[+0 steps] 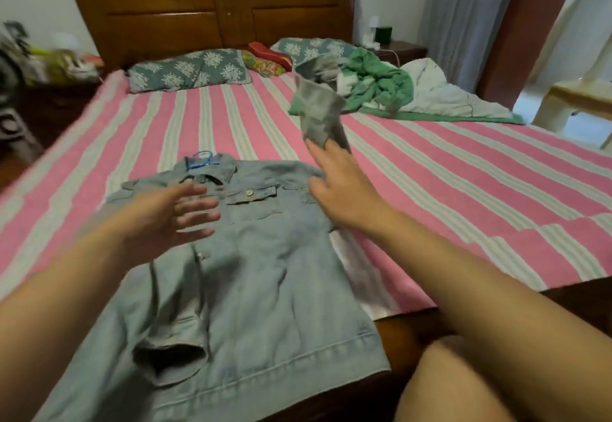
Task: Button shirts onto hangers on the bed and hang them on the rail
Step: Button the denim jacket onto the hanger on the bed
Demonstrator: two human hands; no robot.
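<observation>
The shirt (238,276) lies flat, front up, at the bed's near edge, its hem close to the wooden frame (407,325), so I can work the buttons from here. My left hand (169,213) hovers over the chest, fingers spread, holding nothing. My right hand (334,183) pinches the sleeve (319,114), lifted off the sheet, probably to lay it straight. The blue hanger (198,159) pokes out at the collar. Beyond, striped sheet (463,170) offers open room up to the green bedding (381,87).
</observation>
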